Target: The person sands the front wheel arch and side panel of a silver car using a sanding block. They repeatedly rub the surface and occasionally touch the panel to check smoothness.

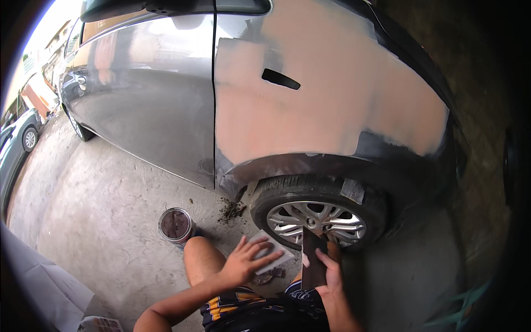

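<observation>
My left hand (249, 261) has its fingers spread over a light grey sheet (285, 250), in front of the lower edge of the tyre; the thumb's grip is hidden. In my right hand (332, 272) is a dark brown sheet, apparently sandpaper (313, 265), held upright with the thumb on its face. Both hands are over my lap, close to the alloy wheel (317, 222). Above them rises a grey car's fender (323, 112), covered in broad patches of pinkish filler around a dark slot (281, 79).
An open can (176, 224) with dark brown contents stands beside my left knee. Dirt crumbs (231, 209) lie near the tyre (265, 191), and a grey scrap (352, 191) rests on its top. The car's door (166, 103) extends left. Another car (23, 141) is farther off; paper sheets (49, 286) are at lower left.
</observation>
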